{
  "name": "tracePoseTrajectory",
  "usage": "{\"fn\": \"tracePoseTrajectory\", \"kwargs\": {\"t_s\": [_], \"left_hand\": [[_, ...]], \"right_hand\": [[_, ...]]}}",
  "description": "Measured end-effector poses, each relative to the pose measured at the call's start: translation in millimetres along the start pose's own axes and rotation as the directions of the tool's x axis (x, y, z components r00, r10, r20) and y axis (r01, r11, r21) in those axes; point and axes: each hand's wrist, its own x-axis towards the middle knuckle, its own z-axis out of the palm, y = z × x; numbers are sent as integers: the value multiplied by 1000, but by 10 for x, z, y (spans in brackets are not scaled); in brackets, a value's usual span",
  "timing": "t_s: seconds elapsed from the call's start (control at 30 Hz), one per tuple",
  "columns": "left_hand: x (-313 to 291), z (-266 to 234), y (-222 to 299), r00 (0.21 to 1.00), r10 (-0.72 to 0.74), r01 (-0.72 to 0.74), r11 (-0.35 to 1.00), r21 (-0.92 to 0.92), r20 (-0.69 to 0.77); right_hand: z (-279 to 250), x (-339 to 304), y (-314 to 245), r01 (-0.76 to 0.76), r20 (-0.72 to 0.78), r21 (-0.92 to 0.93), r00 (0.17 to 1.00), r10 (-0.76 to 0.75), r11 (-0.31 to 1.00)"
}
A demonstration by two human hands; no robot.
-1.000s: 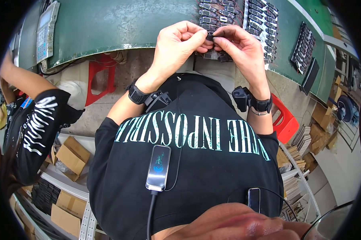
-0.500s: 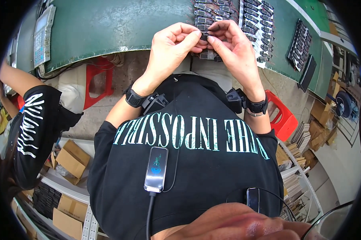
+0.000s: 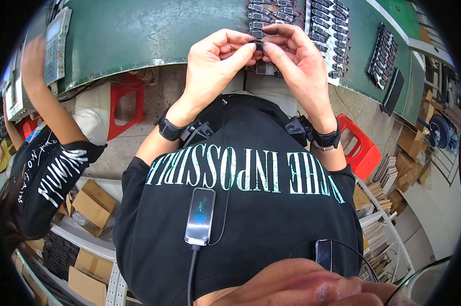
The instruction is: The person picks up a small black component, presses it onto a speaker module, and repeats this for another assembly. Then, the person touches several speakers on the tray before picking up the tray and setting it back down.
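A small black part point(image 3: 258, 45) is pinched between both of my hands at the near edge of the green table; it looks like one of the small speaker-like modules around it. My left hand point(image 3: 221, 57) holds its left side between thumb and fingers. On its right side, the thumb and curled fingers of my right hand point(image 3: 297, 58) close on it. My fingertips hide most of its shape. Just beyond my hands lie rows of small black modules with thin wires point(image 3: 271, 13). More such modules point(image 3: 332, 30) sit on white strips to the right.
The green table point(image 3: 154, 30) spans the far side. A black tray of modules point(image 3: 382, 56) stands at its right, a keypad device point(image 3: 56, 46) at its left. Red stools point(image 3: 360, 148) flank me. A co-worker's arm point(image 3: 52, 97) reaches in from the left. Cardboard boxes point(image 3: 93, 204) lie behind.
My hands stay together, with the black part shifted slightly left and its angle changed. At the left, the co-worker's arm has swung up toward the keypad device.
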Motion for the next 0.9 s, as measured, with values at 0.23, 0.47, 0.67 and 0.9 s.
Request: {"fn": "tracePoseTrajectory", "kwargs": {"t_s": [0.23, 0.47, 0.67, 0.9], "left_hand": [[-8, 97, -10, 977, 210, -192, 935, 298, -29], [135, 58, 89, 998, 56, -56, 998, 29, -13], [126, -33, 103, 993, -118, 119, 991, -58, 32], [90, -145, 58, 973, -216, 221, 974, -58, 80]], "right_hand": [[88, 46, 132, 343, 3, -543, 914, -406, 767], [25, 81, 80, 228, -82, -256, 963, -256, 939], [-74, 32, 37, 311, 6, -435, 939, -343, 845], [-82, 8, 184, 538, 153, -650, 785, -600, 537]]}}
